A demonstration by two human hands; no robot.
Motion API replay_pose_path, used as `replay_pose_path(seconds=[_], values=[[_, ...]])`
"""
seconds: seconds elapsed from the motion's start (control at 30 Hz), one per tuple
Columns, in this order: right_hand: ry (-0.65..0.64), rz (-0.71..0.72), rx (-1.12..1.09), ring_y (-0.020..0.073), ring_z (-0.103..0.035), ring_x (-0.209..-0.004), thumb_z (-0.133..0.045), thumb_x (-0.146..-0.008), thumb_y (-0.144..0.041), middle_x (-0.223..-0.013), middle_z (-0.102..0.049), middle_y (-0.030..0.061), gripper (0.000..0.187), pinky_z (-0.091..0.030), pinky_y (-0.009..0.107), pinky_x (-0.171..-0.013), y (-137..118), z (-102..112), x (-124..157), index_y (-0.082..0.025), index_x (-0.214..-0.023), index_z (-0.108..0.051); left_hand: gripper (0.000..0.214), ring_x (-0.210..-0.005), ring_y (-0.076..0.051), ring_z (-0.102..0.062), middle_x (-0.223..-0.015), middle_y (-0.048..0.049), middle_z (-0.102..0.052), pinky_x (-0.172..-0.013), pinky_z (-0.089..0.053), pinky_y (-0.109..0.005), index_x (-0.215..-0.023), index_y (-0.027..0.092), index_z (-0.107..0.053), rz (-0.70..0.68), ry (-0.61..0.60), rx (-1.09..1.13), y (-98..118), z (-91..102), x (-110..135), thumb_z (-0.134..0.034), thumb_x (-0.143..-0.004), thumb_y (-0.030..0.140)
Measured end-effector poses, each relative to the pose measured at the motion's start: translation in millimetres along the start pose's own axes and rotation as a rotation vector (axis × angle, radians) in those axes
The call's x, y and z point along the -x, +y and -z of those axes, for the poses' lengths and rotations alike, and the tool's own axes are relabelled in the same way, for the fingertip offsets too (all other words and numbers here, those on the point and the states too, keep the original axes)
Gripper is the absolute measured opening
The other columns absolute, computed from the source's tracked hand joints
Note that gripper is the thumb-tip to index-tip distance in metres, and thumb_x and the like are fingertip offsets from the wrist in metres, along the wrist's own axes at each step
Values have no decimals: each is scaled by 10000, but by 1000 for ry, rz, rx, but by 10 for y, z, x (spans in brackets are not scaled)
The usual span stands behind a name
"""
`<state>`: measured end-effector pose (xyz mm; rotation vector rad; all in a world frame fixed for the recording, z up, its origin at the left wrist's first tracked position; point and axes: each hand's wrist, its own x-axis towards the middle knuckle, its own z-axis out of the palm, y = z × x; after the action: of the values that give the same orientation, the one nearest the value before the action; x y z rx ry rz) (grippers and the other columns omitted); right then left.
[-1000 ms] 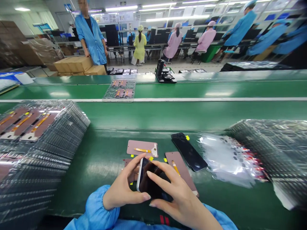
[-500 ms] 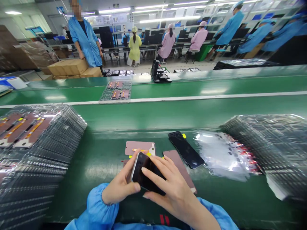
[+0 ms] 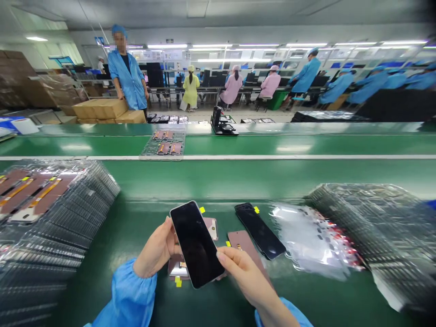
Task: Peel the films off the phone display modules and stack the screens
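Between my two hands is a black phone screen [image 3: 197,245] with a pale rim, glossy face up and tilted. My left hand [image 3: 158,247] grips its left edge, fingers partly hidden behind it. On the right edge, my right hand [image 3: 243,272] pinches it between thumb and fingers. Beneath and behind it lie brownish-pink display panels, one partly covered panel [image 3: 177,268] with a yellow tab and another panel [image 3: 243,240] to the right. A few black screens [image 3: 260,231] lie stacked just beyond my right hand.
Tall stacks of clear trays stand left [image 3: 91,200] and right [image 3: 371,218]. Clear films [image 3: 309,240] with red tabs lie spread beside the right stack. Across the green bench [image 3: 259,177] are a tray of panels [image 3: 165,143] and a black stand [image 3: 221,121]. A person [image 3: 127,77] stands by cardboard boxes.
The screen has turned from tipped away to facing me more fully. My right hand has left its front face and now holds the right edge. The view has tilted upward.
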<state>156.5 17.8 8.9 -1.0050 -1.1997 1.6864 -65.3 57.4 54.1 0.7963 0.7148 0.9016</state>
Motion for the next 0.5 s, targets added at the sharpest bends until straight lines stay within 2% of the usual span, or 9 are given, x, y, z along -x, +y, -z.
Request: replay_pose_path(seconds=[0.03,0.1,0.2,0.23,0.3,0.37,0.5], values=[[56,34,8,126,-527,-634,-629,-870,-575,-653,-562,-3,450,-470,247,-617,3,-9,-11,-154,-714,-654,640,-984,-293,-690,-1187,-172,-693,-713,-580,-351,-1314,169,-583,-12,-10,-38,-34,-28,12,-465,-901,643],[163,90,4,134,-508,-648,-637,-868,-565,-651,-541,-3,440,-467,251,-612,8,-19,-36,-158,-703,-645,617,-947,-285,-687,-1104,-138,-720,-713,-561,-337,-1259,186,-632,-18,-20,-185,-130,-87,52,-603,-829,628],[220,121,-73,144,-508,-647,-639,-868,-562,-655,-539,0,420,-478,258,-589,29,-46,-81,-163,-739,-650,377,-803,-220,-667,-844,-67,-726,-717,-520,-291,-918,164,-745,-32,74,-457,-313,-148,125,-765,-741,496],[220,122,-104,142,-507,-635,-640,-868,-561,-651,-535,-3,417,-483,259,-579,40,-60,-95,-164,-742,-649,354,-749,-194,-642,-773,-50,-701,-695,-504,-275,-792,157,-729,-49,127,-510,-375,-156,143,-758,-741,506],[225,119,-149,137,-515,-617,-648,-862,-561,-650,-533,-8,412,-493,258,-565,61,-86,-117,-166,-746,-653,453,-620,-145,-555,-640,-17,-612,-596,-454,-244,-629,156,-642,-85,239,-553,-479,-156,161,-697,-757,587],[235,102,-165,135,-534,-603,-660,-846,-576,-658,-541,-10,414,-501,254,-547,60,-96,-123,-169,-774,-673,510,-550,-118,-470,-582,9,-536,-523,-393,-228,-599,165,-586,-102,311,-560,-542,-149,163,-669,-743,647],[159,76,-122,149,-601,-651,-643,-847,-603,-739,-636,25,451,-537,265,-596,-41,-52,-92,-163,-871,-738,554,-544,-118,-452,-560,18,-500,-532,-378,-228,-592,173,-546,-120,372,-577,-518,-172,155,-654,-715,702]])
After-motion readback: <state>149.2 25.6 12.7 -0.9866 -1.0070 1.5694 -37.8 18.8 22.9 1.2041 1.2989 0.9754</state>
